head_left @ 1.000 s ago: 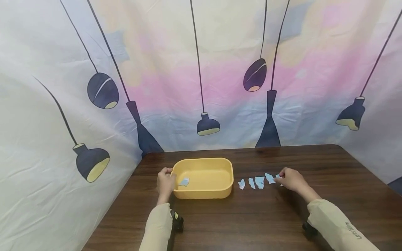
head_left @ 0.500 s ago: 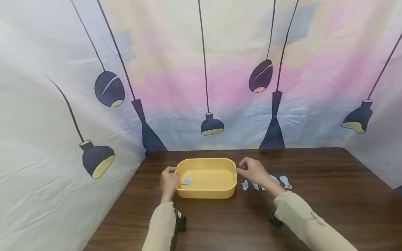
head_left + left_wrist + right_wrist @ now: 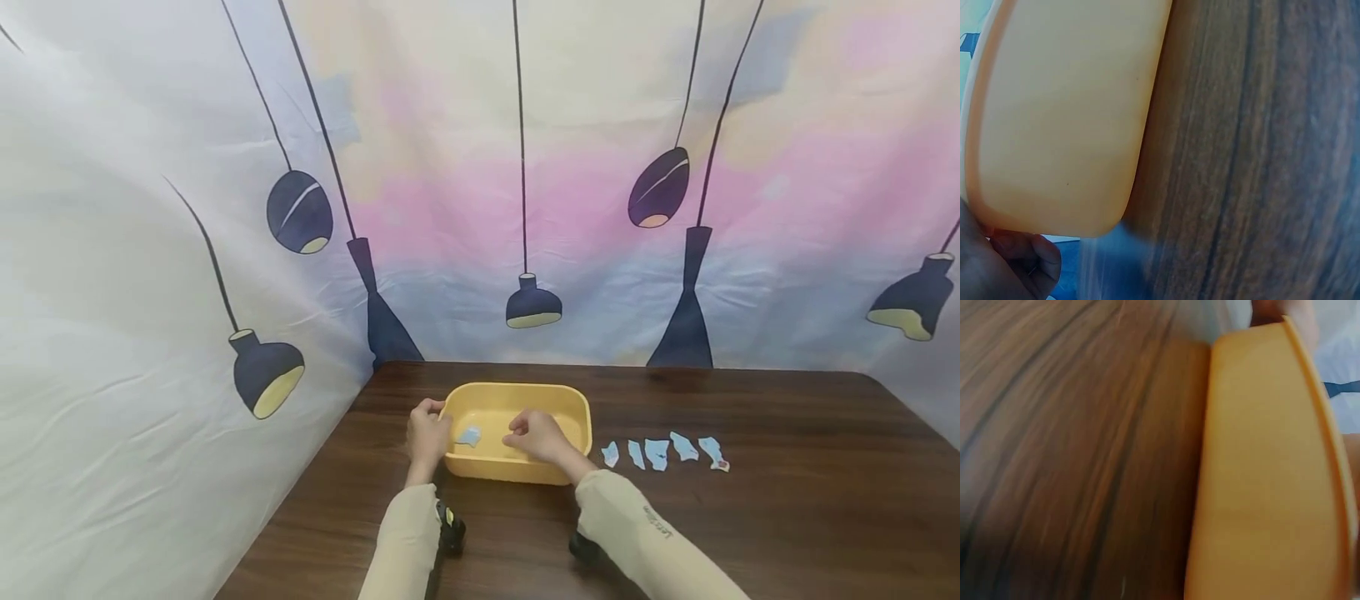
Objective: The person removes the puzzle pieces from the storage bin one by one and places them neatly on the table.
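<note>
My left hand grips the left end of a yellow plastic tub by its rim. In the left wrist view, the fingers bend below the end of the tub. A torn scrap of light blue paper lies inside, near the left end. My right hand reaches over the tub's front wall, its fingers loosely bent to the right of the scrap, with nothing visible between them. The right wrist view shows mostly the tub's outer wall; the right fingers are hidden there.
Several torn light blue paper pieces lie in a row on the dark wooden table, right of the tub. A cloth backdrop printed with hanging lamps stands behind the table.
My right hand has left the rightmost paper piece, which stays in the row, and moved left over the tub. My left hand keeps its grip. The head view has turned slightly left.
</note>
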`<action>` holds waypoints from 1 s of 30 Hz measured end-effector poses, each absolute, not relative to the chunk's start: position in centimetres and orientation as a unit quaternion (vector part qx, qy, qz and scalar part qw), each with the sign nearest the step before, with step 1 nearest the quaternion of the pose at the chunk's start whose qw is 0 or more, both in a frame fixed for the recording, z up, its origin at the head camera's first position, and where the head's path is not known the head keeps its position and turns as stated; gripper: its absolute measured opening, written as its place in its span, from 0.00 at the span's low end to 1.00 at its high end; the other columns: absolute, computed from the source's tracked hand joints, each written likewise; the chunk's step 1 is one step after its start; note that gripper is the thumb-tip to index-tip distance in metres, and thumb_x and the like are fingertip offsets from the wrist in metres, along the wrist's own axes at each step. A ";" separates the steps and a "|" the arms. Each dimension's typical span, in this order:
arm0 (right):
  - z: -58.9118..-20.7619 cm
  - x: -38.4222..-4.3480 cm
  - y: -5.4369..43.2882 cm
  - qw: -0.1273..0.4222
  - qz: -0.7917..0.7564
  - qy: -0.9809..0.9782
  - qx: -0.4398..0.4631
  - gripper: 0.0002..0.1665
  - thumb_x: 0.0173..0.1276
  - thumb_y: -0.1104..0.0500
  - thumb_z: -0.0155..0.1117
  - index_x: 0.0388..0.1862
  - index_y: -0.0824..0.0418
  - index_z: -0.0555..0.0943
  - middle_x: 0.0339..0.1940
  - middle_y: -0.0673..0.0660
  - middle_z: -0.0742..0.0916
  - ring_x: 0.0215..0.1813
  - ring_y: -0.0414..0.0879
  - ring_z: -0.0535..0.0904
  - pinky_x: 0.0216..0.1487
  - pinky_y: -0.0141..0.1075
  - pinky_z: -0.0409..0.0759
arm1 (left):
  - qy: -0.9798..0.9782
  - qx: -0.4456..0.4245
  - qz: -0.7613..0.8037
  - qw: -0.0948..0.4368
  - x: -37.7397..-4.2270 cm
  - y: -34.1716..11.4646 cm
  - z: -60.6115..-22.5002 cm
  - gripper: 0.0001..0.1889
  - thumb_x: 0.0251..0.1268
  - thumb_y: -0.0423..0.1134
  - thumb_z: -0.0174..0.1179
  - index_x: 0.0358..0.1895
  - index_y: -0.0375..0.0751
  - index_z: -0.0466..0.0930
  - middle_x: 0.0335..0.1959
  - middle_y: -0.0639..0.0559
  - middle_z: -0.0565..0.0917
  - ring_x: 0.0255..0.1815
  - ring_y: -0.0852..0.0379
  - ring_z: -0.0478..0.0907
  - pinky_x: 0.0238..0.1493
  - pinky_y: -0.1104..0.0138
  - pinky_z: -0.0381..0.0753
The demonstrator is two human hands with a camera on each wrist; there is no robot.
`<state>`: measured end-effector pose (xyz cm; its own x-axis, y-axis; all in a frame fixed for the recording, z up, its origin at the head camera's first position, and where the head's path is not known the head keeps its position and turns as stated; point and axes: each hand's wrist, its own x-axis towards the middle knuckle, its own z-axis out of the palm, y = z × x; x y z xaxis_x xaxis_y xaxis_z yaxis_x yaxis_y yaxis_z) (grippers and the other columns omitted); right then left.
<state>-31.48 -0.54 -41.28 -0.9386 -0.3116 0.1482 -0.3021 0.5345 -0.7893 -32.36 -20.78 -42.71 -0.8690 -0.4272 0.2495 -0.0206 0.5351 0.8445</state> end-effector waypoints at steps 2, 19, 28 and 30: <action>-41.7 -31.9 -1.5 0.023 -0.459 0.871 -0.174 0.16 0.62 0.62 0.67 0.45 0.73 0.81 0.40 0.62 0.85 0.43 0.52 0.81 0.45 0.43 0.80 | -0.848 0.133 -0.464 0.219 -32.4 -20.6 -42.7 0.14 0.56 0.33 0.57 0.46 0.41 0.85 0.15 0.55 0.73 0.20 0.56 0.70 0.23 0.66 0.65; -43.5 -34.1 -4.8 0.067 -0.325 0.925 -0.185 0.29 0.57 0.54 0.72 0.57 0.64 0.80 0.57 0.62 0.83 0.52 0.56 0.81 0.51 0.48 0.79 | -0.842 0.125 -0.478 0.216 -32.1 -18.9 -43.7 0.12 0.55 0.33 0.60 0.44 0.41 0.84 0.15 0.56 0.74 0.20 0.58 0.70 0.23 0.66 0.64; -43.0 -34.2 -5.7 0.071 -0.374 0.908 -0.172 0.26 0.53 0.60 0.75 0.50 0.64 0.77 0.47 0.61 0.83 0.46 0.54 0.78 0.47 0.47 0.77 | -0.836 0.144 -0.475 0.235 -32.3 -19.8 -43.0 0.12 0.56 0.33 0.59 0.44 0.42 0.85 0.17 0.54 0.76 0.20 0.57 0.70 0.23 0.66 0.64; -42.9 -34.2 -5.8 0.073 -0.381 0.903 -0.183 0.26 0.53 0.62 0.74 0.50 0.64 0.74 0.43 0.60 0.83 0.38 0.50 0.75 0.42 0.42 0.76 | -0.838 0.146 -0.467 0.241 -32.3 -20.1 -43.0 0.12 0.55 0.32 0.59 0.44 0.42 0.85 0.16 0.54 0.76 0.20 0.57 0.70 0.22 0.66 0.64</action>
